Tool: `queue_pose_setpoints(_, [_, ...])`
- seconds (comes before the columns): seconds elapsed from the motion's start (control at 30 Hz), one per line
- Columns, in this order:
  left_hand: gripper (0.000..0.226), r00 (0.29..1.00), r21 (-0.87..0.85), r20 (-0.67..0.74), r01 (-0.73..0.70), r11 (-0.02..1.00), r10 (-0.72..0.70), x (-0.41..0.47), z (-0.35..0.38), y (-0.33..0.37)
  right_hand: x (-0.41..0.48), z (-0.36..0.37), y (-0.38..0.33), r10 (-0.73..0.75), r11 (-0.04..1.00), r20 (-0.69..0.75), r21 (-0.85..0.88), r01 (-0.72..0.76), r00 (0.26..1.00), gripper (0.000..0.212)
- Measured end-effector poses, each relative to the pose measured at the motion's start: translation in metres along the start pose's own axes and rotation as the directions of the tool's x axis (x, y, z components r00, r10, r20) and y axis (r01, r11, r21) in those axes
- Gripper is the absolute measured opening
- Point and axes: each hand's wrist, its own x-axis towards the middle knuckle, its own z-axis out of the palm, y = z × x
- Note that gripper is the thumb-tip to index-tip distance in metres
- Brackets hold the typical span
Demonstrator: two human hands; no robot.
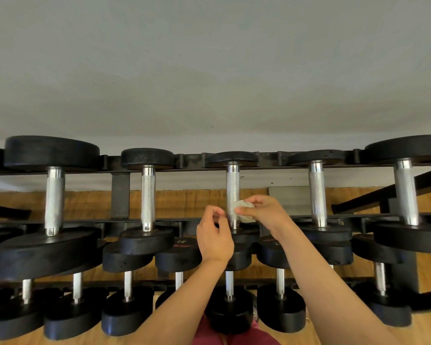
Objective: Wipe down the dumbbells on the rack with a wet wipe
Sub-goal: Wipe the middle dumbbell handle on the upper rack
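Several black dumbbells with knurled silver handles lie across the top tier of a black rack. In front of the middle dumbbell's handle, my right hand pinches a crumpled white wet wipe that touches the lower part of that handle. My left hand hovers just left of the same handle, fingers curled, thumb and fingertips close together; whether it touches the wipe or the handle I cannot tell.
A lower tier holds several smaller black dumbbells, one marked 20. A grey wall rises behind the rack. Wooden floor shows beneath. A grey plate sits on the floor behind the rack.
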Motion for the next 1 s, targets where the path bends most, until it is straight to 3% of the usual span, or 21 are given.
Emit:
queue_pose_setpoints(0.13, [0.02, 1.0, -0.003, 0.009, -0.014, 1.0, 0.014, -0.001, -0.001, 0.001, 0.001, 0.008, -0.003, -0.015, 0.995, 0.045, -0.103, 0.02, 0.999, 0.036])
queue_pose_setpoints(0.33, [0.019, 1.0, 0.009, 0.014, -0.002, 1.0, 0.002, 0.001, -0.001, 0.001, -0.002, 0.006, 0.004, -0.044, 0.999, -0.109, 0.019, 0.047, 0.993, 0.024])
queue_pose_setpoints(0.63, [0.016, 1.0, 0.007, 0.026, -0.002, 1.0, 0.001, 0.0, -0.001, 0.0, 0.001, 0.014, 0.007, -0.113, 0.978, -0.211, 0.15, 0.146, 0.971, 0.021])
queue_pose_setpoints(0.73, [0.016, 1.0, 0.003, 0.023, -0.004, 1.0, 0.004, 0.0, -0.002, -0.001, 0.0, 0.017, 0.011, -0.166, 0.978, -0.162, 0.1, 0.184, 0.973, 0.02])
queue_pose_setpoints(0.87, [0.017, 1.0, 0.009, 0.029, -0.012, 1.0, 0.012, 0.001, 0.0, -0.003, -0.009, 0.011, 0.016, -0.18, 0.971, -0.042, 0.155, 0.184, 0.983, 0.009])
queue_pose_setpoints(1.0, [0.018, 0.999, 0.004, 0.032, -0.01, 1.0, 0.009, 0.001, 0.0, -0.003, -0.013, 0.01, 0.022, -0.239, 0.964, -0.026, 0.115, 0.24, 0.971, 0.019])
